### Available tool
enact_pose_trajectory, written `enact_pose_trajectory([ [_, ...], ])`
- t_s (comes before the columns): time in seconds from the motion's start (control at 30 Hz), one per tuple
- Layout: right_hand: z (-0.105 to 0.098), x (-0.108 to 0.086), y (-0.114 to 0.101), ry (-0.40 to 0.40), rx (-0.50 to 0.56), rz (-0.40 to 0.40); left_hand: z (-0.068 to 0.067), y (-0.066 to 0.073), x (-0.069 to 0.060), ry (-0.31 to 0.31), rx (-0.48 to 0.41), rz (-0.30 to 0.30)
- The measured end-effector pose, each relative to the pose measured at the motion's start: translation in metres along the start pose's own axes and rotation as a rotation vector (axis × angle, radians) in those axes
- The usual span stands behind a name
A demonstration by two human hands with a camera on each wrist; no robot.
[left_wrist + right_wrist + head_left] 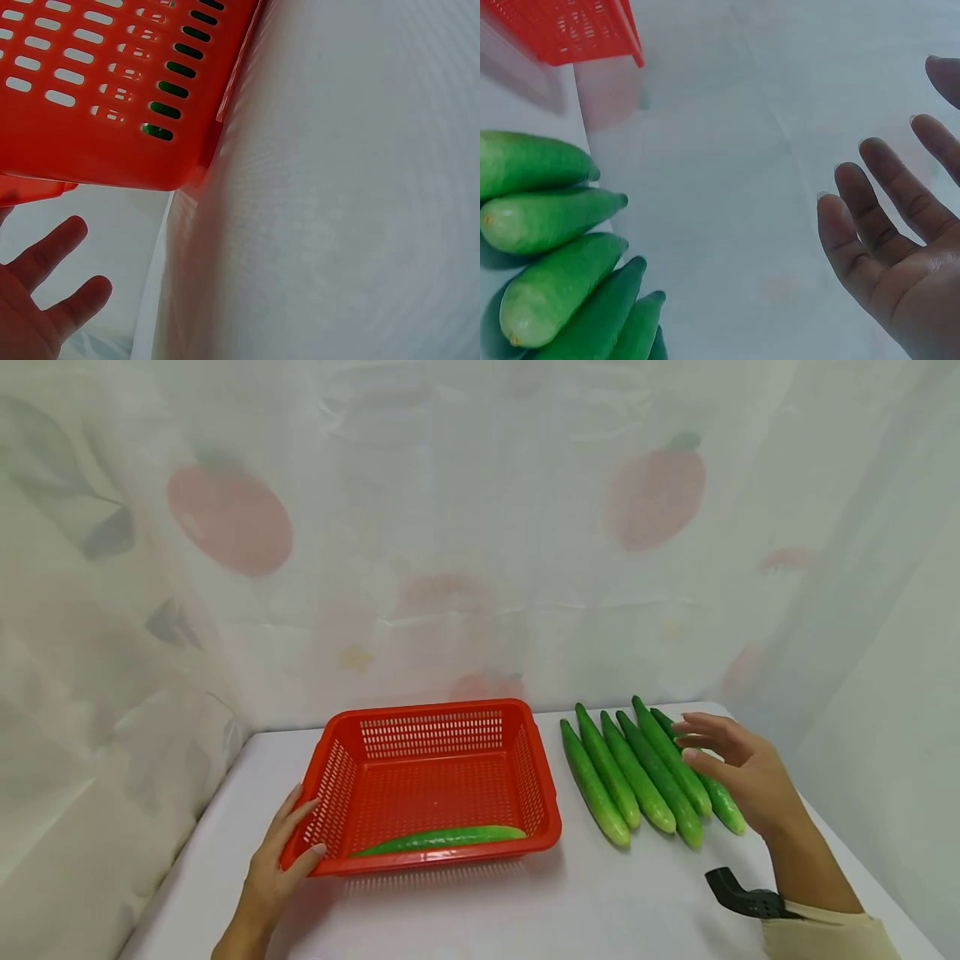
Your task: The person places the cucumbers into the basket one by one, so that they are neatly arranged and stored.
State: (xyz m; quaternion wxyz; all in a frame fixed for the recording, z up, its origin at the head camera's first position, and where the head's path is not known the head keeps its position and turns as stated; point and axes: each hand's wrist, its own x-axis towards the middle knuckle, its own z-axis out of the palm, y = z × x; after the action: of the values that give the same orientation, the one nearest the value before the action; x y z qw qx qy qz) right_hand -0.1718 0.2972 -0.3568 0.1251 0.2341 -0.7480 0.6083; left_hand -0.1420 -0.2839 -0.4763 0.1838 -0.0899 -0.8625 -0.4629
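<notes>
A red perforated basket (435,777) stands on the white table, with one cucumber (450,837) lying along its near inner side. My left hand (273,860) is at the basket's left rim, thumb near the front corner and fingers along the side; whether it grips the rim is unclear. In the left wrist view its fingers (75,307) are spread below the basket (90,142). Right of the basket lie several cucumbers (592,785) side by side. Over the rightmost ones hovers my right hand (750,777), fingers loosely bent, holding nothing; the right wrist view shows its palm (922,300) empty beside the cucumbers (562,289).
A pale curtain (450,527) with faded fruit prints hangs behind the table and at its sides. The white table top (525,910) spreads in front of the basket and the cucumbers. A black strap piece (750,897) is at the right wrist.
</notes>
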Motion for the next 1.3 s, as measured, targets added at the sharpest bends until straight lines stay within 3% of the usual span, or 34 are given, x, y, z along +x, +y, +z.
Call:
enact_pose_trajectory([
  [0.17, -0.007, -0.008, 0.007, 0.047, 0.041, -0.007, 0.001, -0.001, -0.001, 0.015, 0.002, 0.016],
  [0.43, -0.018, -0.019, 0.023, 0.145, 0.006, 0.024, 0.0, -0.001, -0.001, 0.021, -0.012, 0.036],
  [0.73, -0.024, -0.031, 0.053, 0.413, -0.126, 0.154, 0.002, -0.002, 0.001, 0.021, -0.036, 0.055],
  [0.8, -0.026, -0.034, 0.059, 0.459, -0.184, 0.193, 0.003, -0.002, 0.001, 0.021, -0.037, 0.065],
  [0.93, -0.028, -0.038, 0.069, 0.527, -0.188, 0.252, 0.003, -0.002, 0.001, 0.026, -0.037, 0.064],
  [1.13, -0.033, -0.045, 0.081, 0.557, -0.158, 0.322, 0.002, -0.003, 0.001, 0.027, -0.04, 0.088],
  [1.3, -0.035, -0.05, 0.088, 0.552, -0.233, 0.383, 0.003, -0.004, 0.002, 0.028, -0.031, 0.082],
])
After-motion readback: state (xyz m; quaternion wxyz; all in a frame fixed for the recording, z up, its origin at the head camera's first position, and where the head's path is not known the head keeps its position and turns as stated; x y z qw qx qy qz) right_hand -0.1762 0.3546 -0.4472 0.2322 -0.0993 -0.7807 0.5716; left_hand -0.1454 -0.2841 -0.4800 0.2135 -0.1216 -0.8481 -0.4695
